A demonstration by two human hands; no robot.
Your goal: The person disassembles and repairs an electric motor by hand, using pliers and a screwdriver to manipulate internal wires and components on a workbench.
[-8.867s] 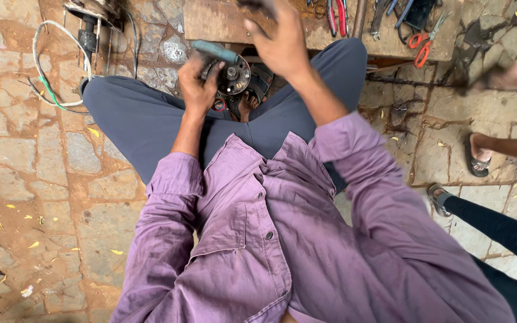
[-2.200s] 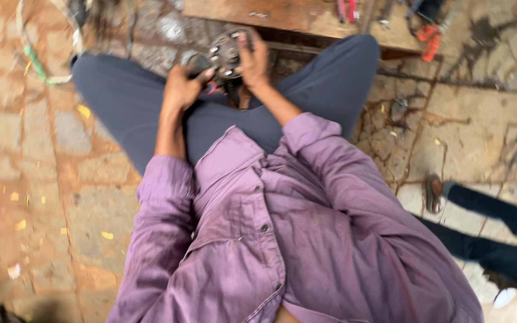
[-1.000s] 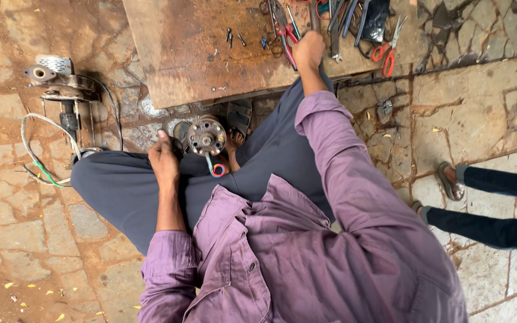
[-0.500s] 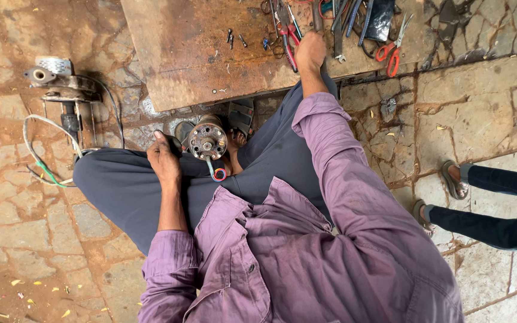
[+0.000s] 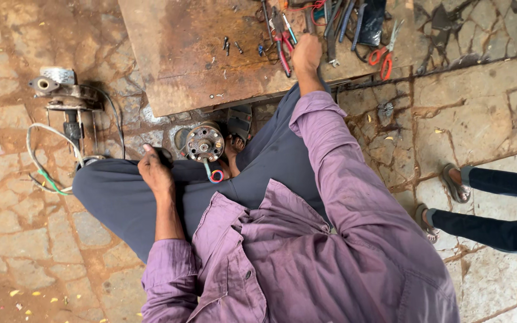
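Rusty round metal motor part (image 5: 204, 143) sits mid-frame beside my left hand (image 5: 155, 173), fingers loosely curled on my knee; my right hand (image 5: 306, 55) grips a tool at the top, on the wooden desk (image 5: 181, 54).

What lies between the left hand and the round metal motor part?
In the head view, only grey trouser leg separates the left hand from the round rusty metal motor part.

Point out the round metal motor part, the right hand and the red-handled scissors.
round metal motor part (image 5: 204, 142): head view, on its flat round face.
right hand (image 5: 306, 54): head view, on the back of the hand.
red-handled scissors (image 5: 382, 58): head view, on the red handles.
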